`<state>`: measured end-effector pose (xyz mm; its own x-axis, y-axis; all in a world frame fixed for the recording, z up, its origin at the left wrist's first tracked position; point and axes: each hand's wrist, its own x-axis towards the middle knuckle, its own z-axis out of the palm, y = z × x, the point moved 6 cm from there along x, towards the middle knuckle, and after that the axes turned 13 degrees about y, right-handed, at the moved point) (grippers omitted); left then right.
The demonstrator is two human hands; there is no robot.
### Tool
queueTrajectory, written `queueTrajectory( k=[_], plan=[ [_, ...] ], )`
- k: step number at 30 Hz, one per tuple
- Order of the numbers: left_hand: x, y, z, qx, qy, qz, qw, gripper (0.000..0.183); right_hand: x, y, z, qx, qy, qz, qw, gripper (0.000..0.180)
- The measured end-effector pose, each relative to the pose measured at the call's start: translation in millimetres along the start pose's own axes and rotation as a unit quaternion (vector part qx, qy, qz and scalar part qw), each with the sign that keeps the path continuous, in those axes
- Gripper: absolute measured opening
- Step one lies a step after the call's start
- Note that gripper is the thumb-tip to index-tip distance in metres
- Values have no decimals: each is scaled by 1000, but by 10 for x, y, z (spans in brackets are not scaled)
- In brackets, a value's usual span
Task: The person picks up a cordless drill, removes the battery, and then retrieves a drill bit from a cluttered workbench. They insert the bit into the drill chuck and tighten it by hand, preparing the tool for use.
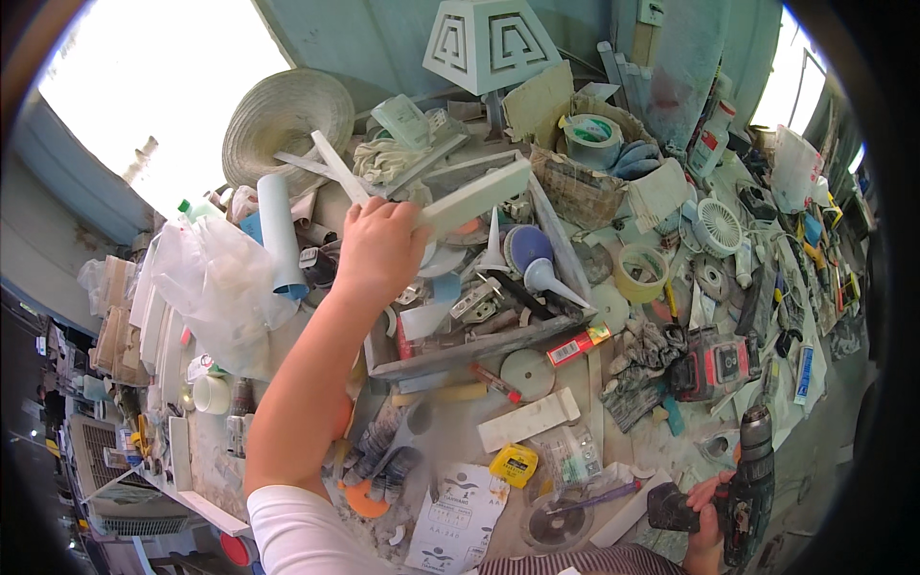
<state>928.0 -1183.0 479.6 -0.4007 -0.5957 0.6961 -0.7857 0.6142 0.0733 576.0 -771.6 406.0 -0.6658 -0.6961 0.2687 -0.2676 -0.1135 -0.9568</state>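
Note:
My left hand [384, 244] reaches over a wooden tray [467, 348] of mixed hardware and closes around a pale rectangular strip [478, 194]. Another thin pale strip [339, 165] rises just beyond the fingers; whether the hand holds it too cannot be told. In the tray lie metal hinges [478, 302], a purple disc [530, 246] and white cone nozzles [550, 277]. At the lower right, my right hand [708, 503] is wrapped around the grip of a cordless drill [751, 474], whose chuck points towards the top of the view.
A yellow tape measure [513, 465], a screwdriver [596, 497] and a sandpaper sheet [460, 517] lie near the front. A red-and-black battery tool [715, 363] and work gloves [640, 366] are at the right. A straw hat [287, 126] and cardboard box [575, 187] stand behind; a plastic bag [215, 287] is left.

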Motion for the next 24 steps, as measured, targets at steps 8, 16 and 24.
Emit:
queueTrajectory(
  k=[8, 16, 24],
  plan=[
    [-184, -155, 406, -6, -79, -1, 997, 23, 33, 112, -58, 17, 35, 63, 997, 54],
    [-135, -8, 215, -96, -256, -70, 959, 31, 131, -143, 227, -48, -116, 108, 986, 45],
    [-473, 516, 539, -94, -302, 151, 936, 48, 159, -344, 401, -87, -183, 140, 969, 36]
  ],
)
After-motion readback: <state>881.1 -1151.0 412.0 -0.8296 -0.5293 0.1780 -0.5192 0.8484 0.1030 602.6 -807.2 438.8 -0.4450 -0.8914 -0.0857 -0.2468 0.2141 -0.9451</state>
